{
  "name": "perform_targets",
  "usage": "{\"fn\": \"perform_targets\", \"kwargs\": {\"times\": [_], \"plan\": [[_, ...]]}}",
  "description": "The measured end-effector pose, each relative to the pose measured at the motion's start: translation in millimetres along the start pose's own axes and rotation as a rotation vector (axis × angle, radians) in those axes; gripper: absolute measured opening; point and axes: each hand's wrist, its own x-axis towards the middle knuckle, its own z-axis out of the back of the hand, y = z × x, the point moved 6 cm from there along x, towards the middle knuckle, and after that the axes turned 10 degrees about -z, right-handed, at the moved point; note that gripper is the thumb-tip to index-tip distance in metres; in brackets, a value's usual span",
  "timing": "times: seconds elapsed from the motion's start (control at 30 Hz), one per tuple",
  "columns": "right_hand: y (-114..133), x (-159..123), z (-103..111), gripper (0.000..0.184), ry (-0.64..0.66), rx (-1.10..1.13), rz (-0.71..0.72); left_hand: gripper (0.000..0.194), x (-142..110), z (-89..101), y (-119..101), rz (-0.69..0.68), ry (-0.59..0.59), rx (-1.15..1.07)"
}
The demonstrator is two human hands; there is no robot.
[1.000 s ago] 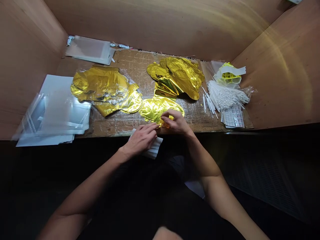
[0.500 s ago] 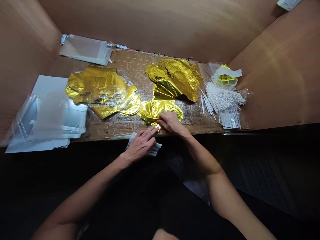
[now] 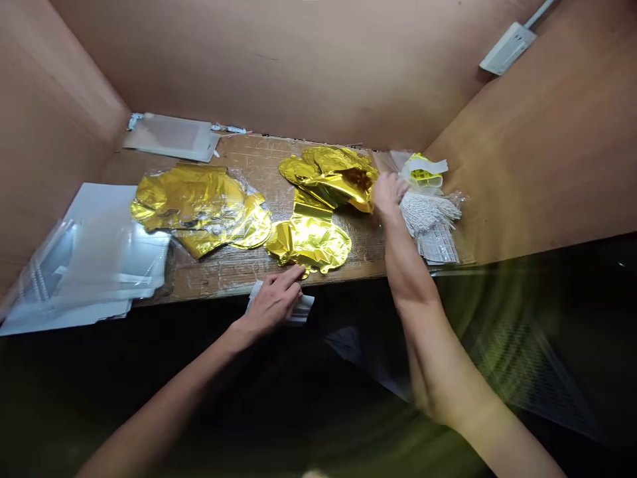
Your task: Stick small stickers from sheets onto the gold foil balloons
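One left hand [image 3: 273, 300], fingers straight, seemingly steadies the lobed gold foil sheet [image 3: 318, 240], calling for stillness, the right hand [image 3: 389, 191] beside thin white sticks [image 3: 430, 212], both grips unclear.

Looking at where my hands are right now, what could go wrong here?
The white pleated strip under your left hand juts past the table's front edge, so it might drop if that hand lifts.

The gold foil sheet at your left fingertips looks thin and already wrinkled; pressing or dragging could crease it further.

Your right hand, blurred, is close beside the loose white sticks; a careless sweep might scatter some.
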Motion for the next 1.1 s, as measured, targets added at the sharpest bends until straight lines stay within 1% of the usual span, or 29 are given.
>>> {"fn": "perform_targets", "kwargs": {"times": [0.03, 0.07, 0.1, 0.13, 0.2, 0.23, 0.27, 0.3, 0.33, 0.37, 0.43, 0.47, 0.53, 0.6, 0.67, 0.73, 0.8, 0.87, 0.93, 1.0, 1.03, 1.1], "plan": [[-0.7, 0.2, 14.4, 0.04, -0.089, 0.002, -0.017, 0.026, 1.3, 6.0, 2.3, 0.021, -0.044, -0.031], [2.8, -8.5, 19.3, 0.04, -0.104, 0.018, 0.007, 0.028, 2.9, 12.8, 4.7, 0.046, -0.091, -0.057], [9.8, -25.5, 15.1, 0.04, -0.06, 0.039, 0.062, 0.03, 4.9, 19.5, 7.2, 0.08, -0.13, -0.076], [19.4, -49.6, 2.5, 0.038, 0.047, 0.073, 0.144, 0.032, 7.1, 25.6, 10.0, 0.123, -0.154, -0.085], [41.9, -115.6, -39.8, 0.034, 0.45, 0.174, 0.367, 0.036, 12.1, 35.6, 15.3, 0.213, -0.149, -0.096], [49.0, -148.8, -57.3, 0.034, 0.596, 0.228, 0.437, 0.038, 14.5, 39.6, 17.7, 0.248, -0.125, -0.11], [52.7, -176.5, -69.5, 0.033, 0.675, 0.286, 0.478, 0.038, 16.7, 43.3, 20.1, 0.27, -0.094, -0.136], [53.4, -196.8, -76.1, 0.031, 0.688, 0.35, 0.495, 0.036, 18.1, 46.8, 22.8, 0.282, -0.056, -0.174], [51.0, -209.5, -77.8, 0.031, 0.656, 0.42, 0.486, 0.035, 18.6, 49.7, 25.8, 0.289, -0.01, -0.221], [45.8, -215.8, -75.5, 0.03, 0.591, 0.492, 0.459, 0.033, 17.6, 51.9, 29.5, 0.301, 0.047, -0.276], [30.7, -217.9, -64.6, 0.026, 0.448, 0.617, 0.391, 0.033, 11.9, 54.9, 36.4, 0.335, 0.149, -0.432], [23.4, -217.4, -58.5, 0.024, 0.393, 0.666, 0.371, 0.033, 8.0, 56.9, 39.5, 0.371, 0.155, -0.548], [12.4, -218.1, -47.1, 0.018, 0.311, 0.758, 0.366, 0.034, -0.1, 59.1, 44.0, 0.486, 0.091, -0.817], [6.7, -223.2, -38.4, 0.016, 0.244, 0.842, 0.389, 0.049, -7.0, 56.3, 44.5, 0.617, -0.011, -1.049], [4.5, -231.5, -33.6, 0.02, 0.184, 0.898, 0.412, 0.066, -10.9, 48.7, 41.3, 0.704, -0.089, -1.198], [2.9, -239.9, -32.3, 0.024, 0.124, 0.904, 0.413, 0.079, -13.0, 39.0, 38.1, 0.748, -0.169, -1.284], [-0.3, -246.4, -33.3, 0.024, 0.076, 0.9, 0.382, 0.087, -14.8, 29.6, 35.9, 0.762, -0.252, -1.347], [-3.4, -251.3, -35.6, 0.023, 0.062, 0.905, 0.366, 0.092, -16.2, 24.0, 33.7, 0.75, -0.336, -1.371], [-5.9, -254.3, -37.8, 0.023, 0.076, 0.914, 0.373, 0.098, -16.7, 24.8, 30.8, 0.729, -0.407, -1.332], [-7.7, -255.2, -39.0, 0.024, 0.103, 0.915, 0.39, 0.102, -14.8, 32.0, 26.9, 0.687, -0.446, -1.239], [-8.2, -254.9, -39.2, 0.027, 0.122, 0.911, 0.398, 0.097, -12.6, 37.1, 24.6, 0.653, -0.445, -1.176], [-8.0, -253.3, -38.4, 0.034, 0.153, 0.888, 0.404, 0.073, -7.0, 46.8, 20.5, 0.584, -0.414, -1.046]]}}
